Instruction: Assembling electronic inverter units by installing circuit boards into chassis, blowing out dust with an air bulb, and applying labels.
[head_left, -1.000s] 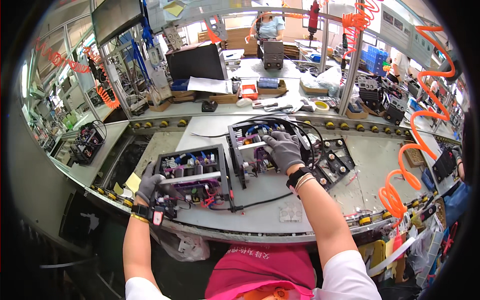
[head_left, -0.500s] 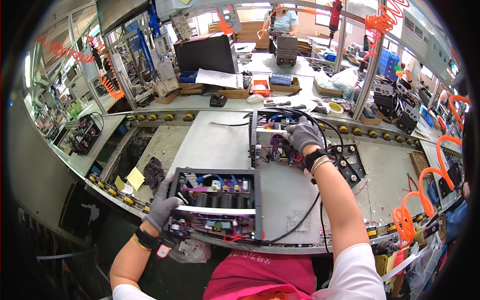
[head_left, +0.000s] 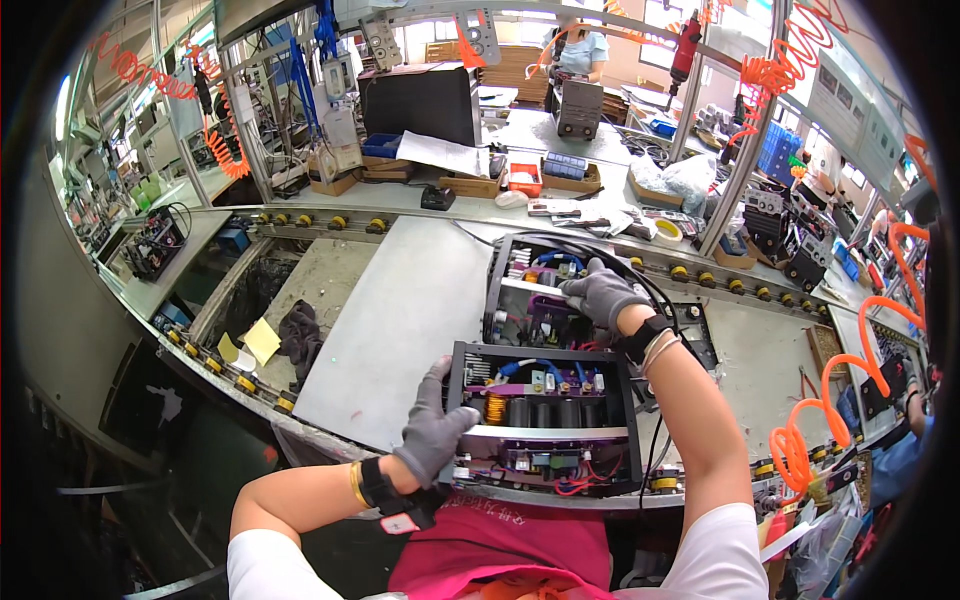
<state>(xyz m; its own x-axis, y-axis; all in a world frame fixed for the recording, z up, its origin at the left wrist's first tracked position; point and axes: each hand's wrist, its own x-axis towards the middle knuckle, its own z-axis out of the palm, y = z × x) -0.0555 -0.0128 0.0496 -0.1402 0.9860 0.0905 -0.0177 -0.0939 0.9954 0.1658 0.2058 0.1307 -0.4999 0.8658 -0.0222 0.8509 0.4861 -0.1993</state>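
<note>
Two open electronics chassis with black metal frames stand one behind the other on a grey board (head_left: 380, 320). The near chassis (head_left: 545, 432) shows a copper coil, black cylinders, blue cables and a silver crossbar. My left hand (head_left: 432, 430), in a grey glove, rests against its left side, thumb and fingers apart. Behind it sits the slightly turned far chassis (head_left: 520, 285), with similar parts. My gloved right hand (head_left: 606, 294) is closed over its right part, fingers at the silver crossbar; some fingertips are hidden. Black cables (head_left: 650, 285) run past that hand.
A black panel with round terminals (head_left: 695, 330) lies right of the chassis. Roller rails (head_left: 340, 223) edge the bench. A dark cloth (head_left: 300, 335) and yellow papers (head_left: 262, 341) lie left. An orange coiled hose (head_left: 795, 460) hangs right. A person (head_left: 580, 50) stands across the bench.
The near chassis has slid right along the board with my left hand against it, closer to the far chassis. The far chassis has turned slightly and come a little nearer under my right hand.
</note>
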